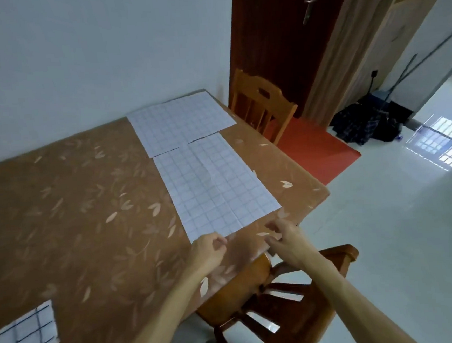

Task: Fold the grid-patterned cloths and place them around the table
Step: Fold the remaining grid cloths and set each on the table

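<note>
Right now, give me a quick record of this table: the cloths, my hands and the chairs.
table: brown leaf-print cover
near cloth: flat, unfolded, along the right side
far cloth: flat, meets the near cloth's far end
third cloth: near-left, partly out of frame
left hand: at the near cloth's near corner, grip unclear
right hand: loosely curled, just off that cloth's edge
far chair: at the far end
near chair: under the arms
</note>
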